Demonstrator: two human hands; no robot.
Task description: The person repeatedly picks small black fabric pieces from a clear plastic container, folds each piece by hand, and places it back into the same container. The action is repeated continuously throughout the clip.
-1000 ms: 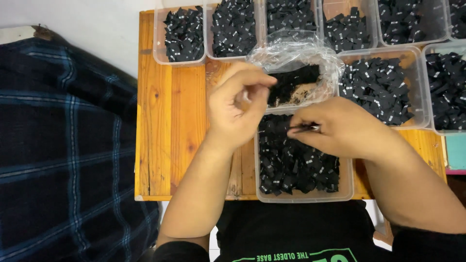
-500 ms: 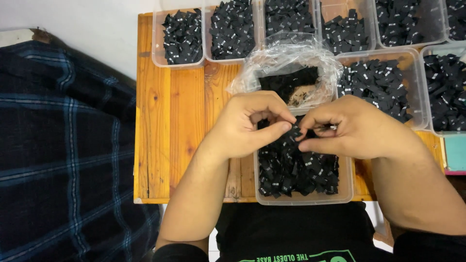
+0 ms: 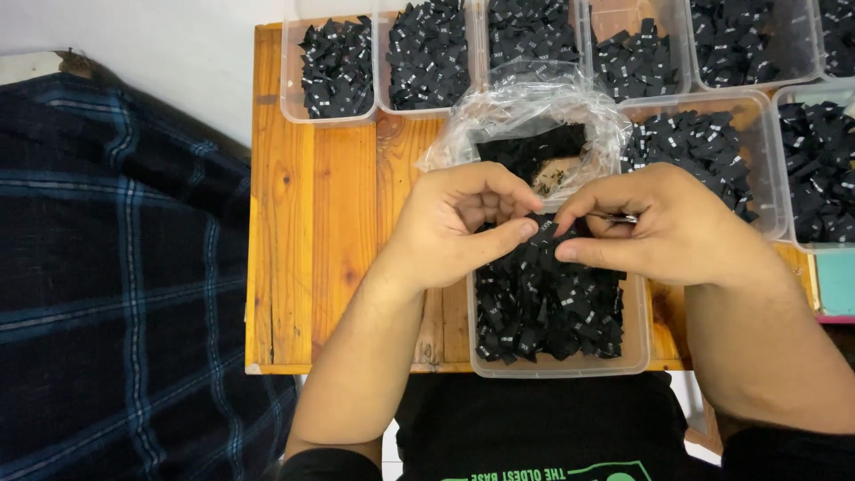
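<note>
My left hand (image 3: 459, 227) and my right hand (image 3: 655, 227) meet over a clear plastic tub (image 3: 634, 358) full of small black fabric labels (image 3: 543, 312). Both hands pinch one black label (image 3: 545, 230) between thumb and fingers. A thin metal tool (image 3: 614, 217), perhaps tweezers or small scissors, shows between the fingers of my right hand. Just behind my hands lies an open clear plastic bag (image 3: 525, 116) with more black labels inside.
Several clear tubs of black labels (image 3: 338, 67) stand in rows along the back and right of the orange wooden table (image 3: 312, 232). A dark blue plaid cloth (image 3: 116, 285) lies to the left. A teal object (image 3: 837, 281) sits at the right edge.
My left hand came down from near the plastic bag to meet my right hand over the near tub. Both now pinch the same label.
</note>
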